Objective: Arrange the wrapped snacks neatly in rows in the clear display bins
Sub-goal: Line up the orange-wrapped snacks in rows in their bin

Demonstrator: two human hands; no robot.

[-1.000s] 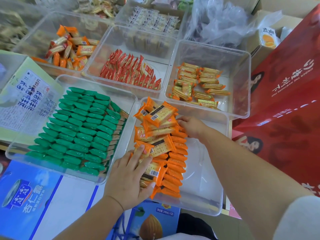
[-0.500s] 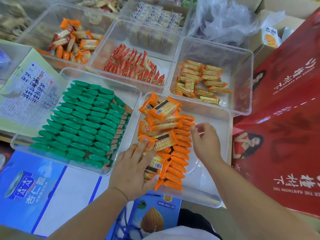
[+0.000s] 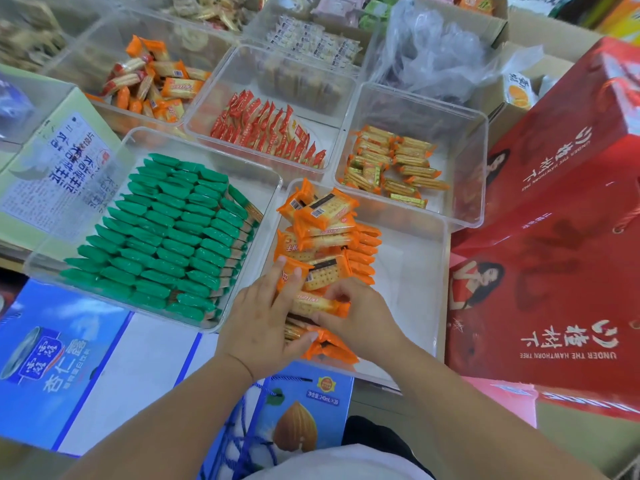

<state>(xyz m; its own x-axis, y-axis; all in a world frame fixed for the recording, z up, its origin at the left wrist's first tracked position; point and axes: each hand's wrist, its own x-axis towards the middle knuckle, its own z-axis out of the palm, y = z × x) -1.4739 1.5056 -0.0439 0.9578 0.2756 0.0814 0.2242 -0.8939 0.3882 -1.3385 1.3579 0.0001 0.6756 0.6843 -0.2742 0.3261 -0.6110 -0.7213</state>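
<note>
In the near clear plastic bin [image 3: 415, 306], the right hand [image 3: 362, 322] pinches one orange-wrapped cracker packet [image 3: 313, 304], fingers curled round its right end. The packet's long axis runs sideways toward the left hand [image 3: 256, 327], whose straight fingers [image 3: 289, 277] press the loose orange packets [image 3: 318, 216]. The standing row [image 3: 363, 258] lies just beyond, nearer the right hand.

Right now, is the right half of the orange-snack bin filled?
No, the orange snacks fill only the left side of the bin; its right half is bare.
</note>
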